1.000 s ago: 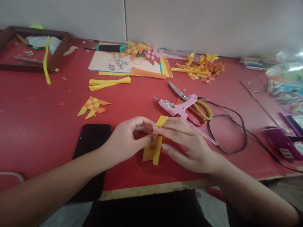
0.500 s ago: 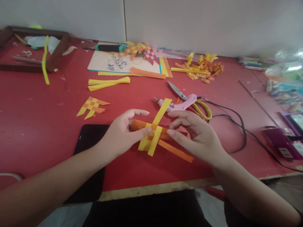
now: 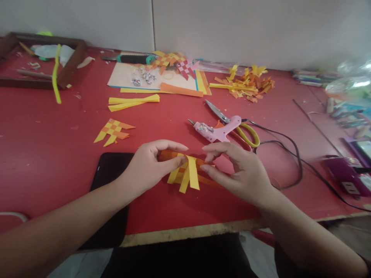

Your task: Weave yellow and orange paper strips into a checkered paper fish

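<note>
My left hand [image 3: 155, 164] pinches a small weave of yellow and orange paper strips [image 3: 185, 173] at its left side, thumb on top. Three yellow strip ends hang toward me, fanned out from the weave. At the weave's right side, my right hand [image 3: 237, 168] has its thumb and fingers curled around the orange strips, which it partly hides. A finished-looking woven paper fish [image 3: 113, 132] in yellow and orange lies to the left. Just beyond my right hand are a pink glue gun [image 3: 217, 133] and scissors [image 3: 247, 133] with yellow and red handles.
A black phone [image 3: 111, 200] lies under my left forearm. Behind are yellow strips [image 3: 133, 102], paper sheets [image 3: 121, 75] and a pile of paper scraps [image 3: 255, 83]. A dark cord [image 3: 295, 148] loops at right near a purple box [image 3: 346, 175]. A wooden frame [image 3: 71, 63] sits at far left.
The yellow strip that pointed away from me is now folded over and lies toward me. My right hand has moved slightly left and closed in on the weave.
</note>
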A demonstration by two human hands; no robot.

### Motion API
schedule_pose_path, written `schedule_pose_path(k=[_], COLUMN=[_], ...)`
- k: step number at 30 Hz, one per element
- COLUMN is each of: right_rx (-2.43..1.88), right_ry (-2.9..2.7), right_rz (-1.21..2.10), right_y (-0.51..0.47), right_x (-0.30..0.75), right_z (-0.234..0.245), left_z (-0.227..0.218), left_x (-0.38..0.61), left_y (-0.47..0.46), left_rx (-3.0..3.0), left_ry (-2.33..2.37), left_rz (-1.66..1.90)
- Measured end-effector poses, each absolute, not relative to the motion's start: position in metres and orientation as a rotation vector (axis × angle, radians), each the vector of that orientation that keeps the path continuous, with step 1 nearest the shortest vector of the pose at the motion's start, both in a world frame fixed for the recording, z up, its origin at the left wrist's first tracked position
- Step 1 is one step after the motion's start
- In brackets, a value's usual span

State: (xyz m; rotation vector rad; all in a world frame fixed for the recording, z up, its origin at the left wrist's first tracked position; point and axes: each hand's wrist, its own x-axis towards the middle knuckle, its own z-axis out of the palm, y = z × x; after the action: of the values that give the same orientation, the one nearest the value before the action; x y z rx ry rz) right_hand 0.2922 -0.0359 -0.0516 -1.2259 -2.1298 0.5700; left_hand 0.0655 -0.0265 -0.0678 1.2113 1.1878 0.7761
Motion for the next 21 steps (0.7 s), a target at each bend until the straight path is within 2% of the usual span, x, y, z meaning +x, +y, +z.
schedule_pose_path(k=[10,21], right_rx=[-0.763,-0.842], right_ry=[-2.156,-2.263], right_rz=[1.001,0.578], right_y=[-0.035,-0.034], right_x=[0.303,0.286], right_z=[-0.04,-0.052], left_z=[-0.064,-0.06], left_x=[0.066,0.07], left_y=[-0.027,-0.028], left_rx=[1.284,1.377], left_ry=[1.245,1.175], left_rz=[0.772,0.637])
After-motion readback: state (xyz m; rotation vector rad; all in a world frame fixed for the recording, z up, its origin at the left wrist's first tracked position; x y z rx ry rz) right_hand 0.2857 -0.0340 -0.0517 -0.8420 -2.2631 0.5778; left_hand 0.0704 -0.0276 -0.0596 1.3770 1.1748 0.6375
